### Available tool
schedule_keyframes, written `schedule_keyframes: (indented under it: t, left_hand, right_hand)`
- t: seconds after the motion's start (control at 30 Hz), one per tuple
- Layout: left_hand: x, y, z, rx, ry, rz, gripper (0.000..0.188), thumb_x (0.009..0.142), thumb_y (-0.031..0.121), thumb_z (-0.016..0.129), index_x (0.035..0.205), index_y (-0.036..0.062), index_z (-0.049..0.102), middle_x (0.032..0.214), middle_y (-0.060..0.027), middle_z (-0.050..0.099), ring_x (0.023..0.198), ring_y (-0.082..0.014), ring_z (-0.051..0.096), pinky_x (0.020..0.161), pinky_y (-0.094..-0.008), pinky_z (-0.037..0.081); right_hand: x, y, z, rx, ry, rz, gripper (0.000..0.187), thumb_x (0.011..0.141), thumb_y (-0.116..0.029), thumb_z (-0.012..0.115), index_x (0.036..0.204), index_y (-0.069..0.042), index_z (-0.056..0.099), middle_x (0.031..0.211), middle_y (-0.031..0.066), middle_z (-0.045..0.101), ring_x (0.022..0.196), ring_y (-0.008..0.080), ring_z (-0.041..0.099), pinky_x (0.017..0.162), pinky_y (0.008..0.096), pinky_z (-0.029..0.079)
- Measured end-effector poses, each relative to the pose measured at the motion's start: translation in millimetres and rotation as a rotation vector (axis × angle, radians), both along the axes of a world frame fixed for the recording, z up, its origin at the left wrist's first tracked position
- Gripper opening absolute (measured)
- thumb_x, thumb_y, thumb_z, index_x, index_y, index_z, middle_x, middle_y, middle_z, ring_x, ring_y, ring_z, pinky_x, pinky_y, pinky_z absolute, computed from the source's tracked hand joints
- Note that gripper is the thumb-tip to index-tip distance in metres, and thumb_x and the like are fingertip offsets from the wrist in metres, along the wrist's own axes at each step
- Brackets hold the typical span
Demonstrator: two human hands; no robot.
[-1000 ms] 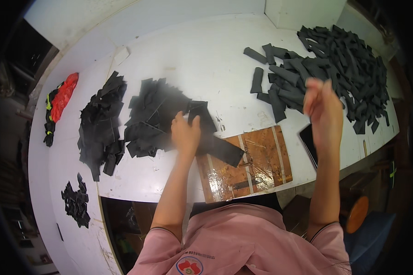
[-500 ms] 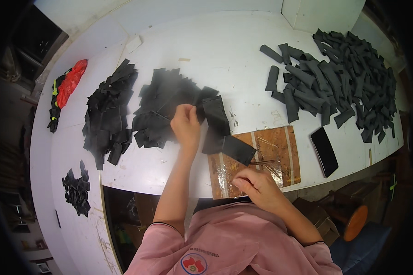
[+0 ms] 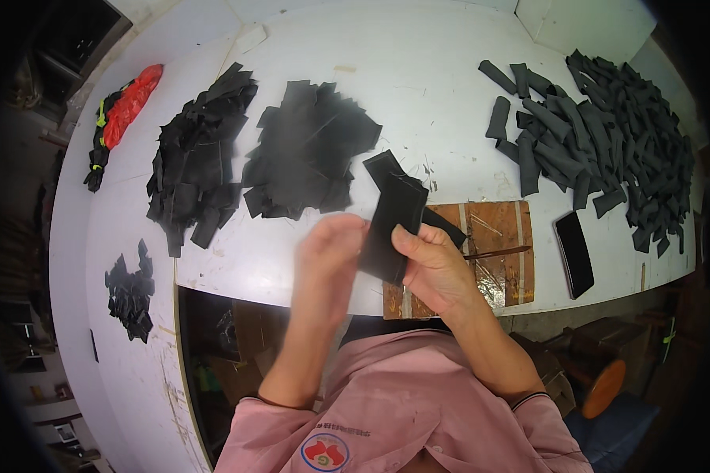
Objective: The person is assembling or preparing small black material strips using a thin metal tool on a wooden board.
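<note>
In front of me my right hand [image 3: 440, 268] is closed on a black fabric piece [image 3: 394, 225], its thumb pressed flat on the top face. The piece is a flat rectangle, held tilted over the table's near edge. My left hand [image 3: 330, 248] is at the left edge of this fabric, smeared by motion, so its grip is unclear. Another black strip [image 3: 384, 167] sticks out beyond the held piece. A further dark strip [image 3: 446, 225] shows behind my right hand, over a brown board [image 3: 517, 276]. On the board lies a thin dark stick [image 3: 497, 252].
Two heaps of flat black pieces, a middle heap [image 3: 308, 150] and a left heap [image 3: 193, 158], lie on the white table [image 3: 426, 55]. At right are a large pile of dark fabric tubes [image 3: 607, 142] and a phone [image 3: 574, 256]. Far left holds a red bag [image 3: 132, 106] and small scraps [image 3: 130, 292].
My left hand has come back from the middle heap toward my right hand. My right hand has moved up and taken hold of the black fabric piece. The view has shifted slightly.
</note>
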State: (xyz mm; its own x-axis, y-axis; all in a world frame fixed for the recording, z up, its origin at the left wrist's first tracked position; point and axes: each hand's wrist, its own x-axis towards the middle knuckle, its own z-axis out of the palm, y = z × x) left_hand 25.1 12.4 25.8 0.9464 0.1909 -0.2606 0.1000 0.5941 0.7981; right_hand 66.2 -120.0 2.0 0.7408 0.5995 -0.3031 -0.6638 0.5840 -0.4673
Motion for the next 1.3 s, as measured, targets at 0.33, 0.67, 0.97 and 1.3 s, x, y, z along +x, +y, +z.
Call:
schedule_keyframes:
  t: [0.33,0.67,0.97,1.3]
  left_hand:
    - [-35.6,-11.5,-21.7,0.005,-0.113,0.024,0.024,0.075,0.004,0.056,0.097,-0.0034,0.052,0.087,-0.0095,0.059,0.071,-0.017,0.057,0.067,-0.0314,0.046]
    - [-38.3,-7.2,-21.4,-0.027,-0.082,0.059,0.014,0.075,0.002,0.057,0.089,-0.0036,0.056,0.08,-0.0089,0.06,0.066,-0.0152,0.056,0.063,-0.0273,0.045]
    - [-36.2,-7.9,-27.3,0.091,-0.058,0.12,0.013,0.074,-0.002,0.056,0.086,-0.004,0.057,0.078,-0.008,0.06,0.063,-0.0124,0.055,0.062,-0.0241,0.044]
    - [-36.6,-14.5,-27.0,0.678,-0.156,0.149,0.009,0.075,0.001,0.056,0.084,-0.0004,0.055,0.065,0.0001,0.053,0.06,-0.0045,0.047,0.053,-0.0197,0.039]
  right_hand:
    - [-10.3,0.3,-11.2,0.03,0.103,0.046,0.017,0.083,-0.019,0.055,0.092,-0.005,0.056,0.085,0.0076,0.06,0.075,0.0174,0.058,0.064,0.0339,0.049]
    - [-10.7,0.9,-12.7,0.034,0.11,0.046,0.02,0.082,-0.014,0.057,0.097,-0.002,0.055,0.092,0.0062,0.058,0.085,0.0145,0.055,0.08,0.0309,0.042]
    - [-11.7,7.9,-16.0,-0.062,0.003,0.036,0.02,0.082,-0.014,0.057,0.095,0.0,0.054,0.092,0.0065,0.057,0.082,0.0136,0.054,0.077,0.0301,0.043]
    - [-28.6,-3.0,19.7,-1.281,-1.251,-0.186,0.02,0.075,-0.019,0.062,0.079,0.0,0.058,0.062,0.0054,0.051,0.053,0.0161,0.049,0.049,0.0273,0.04]
